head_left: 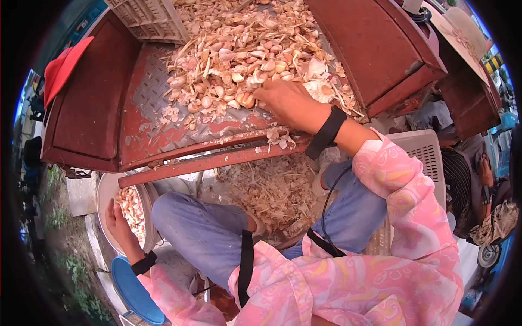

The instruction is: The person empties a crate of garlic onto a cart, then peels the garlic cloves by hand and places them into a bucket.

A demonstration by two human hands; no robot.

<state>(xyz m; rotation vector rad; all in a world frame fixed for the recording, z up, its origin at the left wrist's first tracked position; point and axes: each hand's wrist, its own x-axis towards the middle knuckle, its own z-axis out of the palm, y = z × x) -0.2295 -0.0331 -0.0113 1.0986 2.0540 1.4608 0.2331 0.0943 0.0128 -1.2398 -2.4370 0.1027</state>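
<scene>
A large heap of garlic cloves, stalks and papery skins [239,51] lies on the worn red metal bed [147,122]. At the heap's front edge, my right hand [288,103] rests with its fingers bent down among the cloves; the fingertips are partly hidden, beside a reddish clove, and what they hold cannot be made out. My left hand [122,228] is low on the left, over the rim of a white bucket [107,209] with peeled-apart cloves [132,212] inside. Its fingers are stretched out, and nothing shows in them.
A white crate [149,19] stands at the bed's back left, and a grey one [421,155] is at my right. Garlic skins [272,190] cover the ground between my knees. A blue lid [136,290] lies below the bucket. Another person [467,179] sits at far right.
</scene>
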